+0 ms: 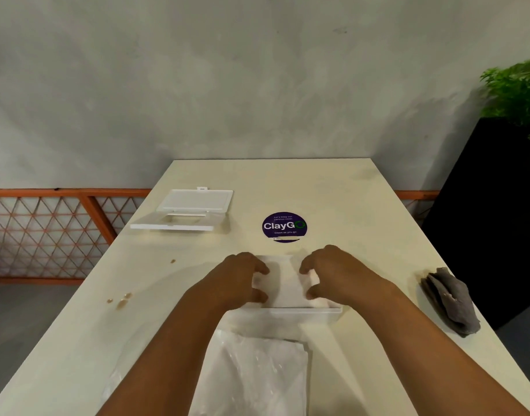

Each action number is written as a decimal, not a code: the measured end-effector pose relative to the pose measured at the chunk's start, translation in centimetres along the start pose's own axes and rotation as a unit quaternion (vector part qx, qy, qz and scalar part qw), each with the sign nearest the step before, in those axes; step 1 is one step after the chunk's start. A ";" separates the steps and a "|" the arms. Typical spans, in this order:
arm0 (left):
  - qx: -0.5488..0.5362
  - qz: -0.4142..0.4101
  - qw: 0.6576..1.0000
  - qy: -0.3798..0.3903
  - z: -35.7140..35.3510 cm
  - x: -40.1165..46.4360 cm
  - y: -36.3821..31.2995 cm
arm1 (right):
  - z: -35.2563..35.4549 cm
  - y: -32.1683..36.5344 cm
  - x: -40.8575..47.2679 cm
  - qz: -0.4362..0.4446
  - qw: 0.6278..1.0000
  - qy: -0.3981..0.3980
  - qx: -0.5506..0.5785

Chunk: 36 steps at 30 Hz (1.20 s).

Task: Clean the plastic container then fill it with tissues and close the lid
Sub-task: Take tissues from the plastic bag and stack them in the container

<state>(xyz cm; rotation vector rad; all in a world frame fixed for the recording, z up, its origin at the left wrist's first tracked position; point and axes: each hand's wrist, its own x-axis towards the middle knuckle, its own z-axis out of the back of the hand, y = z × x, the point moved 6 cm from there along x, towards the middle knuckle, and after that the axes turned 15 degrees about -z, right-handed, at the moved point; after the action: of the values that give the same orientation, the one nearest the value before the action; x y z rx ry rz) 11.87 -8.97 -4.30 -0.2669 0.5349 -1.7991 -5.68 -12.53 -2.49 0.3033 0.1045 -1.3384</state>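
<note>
My left hand [242, 280] and right hand [333, 277] both curl their fingers onto the tissues [284, 283] in the clear container [323, 312] at the table's [348, 205] middle; its far wall is hidden (the lid [185, 210] lies well apart, far left)

Head view — looking forward and down (close) over the table [363, 205].

Both hands, left hand [242, 279] and right hand [333, 274], grip white tissues [284, 283] inside the plastic container [327, 312]; lid [185, 210] lies apart.
</note>
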 end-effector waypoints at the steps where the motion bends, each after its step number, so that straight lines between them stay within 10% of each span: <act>1: -0.011 -0.006 1.000 0.015 -0.2 0.1 0.0 | -0.5 0.5 0.1 0.012 1.000 0.018 0.020; 23: -0.071 0.039 0.995 0.058 -1.5 0.7 0.6 | -2.4 2.4 1.6 0.017 0.999 0.049 0.006; 31: -0.090 -0.070 0.955 -0.272 -0.2 -7.2 -0.3 | -2.4 -0.4 -5.4 0.046 0.957 -0.158 0.239; 36: 0.029 -0.095 0.954 -0.284 -4.1 -13.2 0.2 | -5.4 -1.4 -10.0 0.057 0.946 -0.230 0.223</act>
<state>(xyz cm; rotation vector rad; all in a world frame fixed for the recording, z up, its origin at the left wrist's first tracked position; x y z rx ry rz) 14.11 4.44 -6.77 -0.7885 0.0465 -1.8078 -8.88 -1.89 -5.35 0.3620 -0.6076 -1.2756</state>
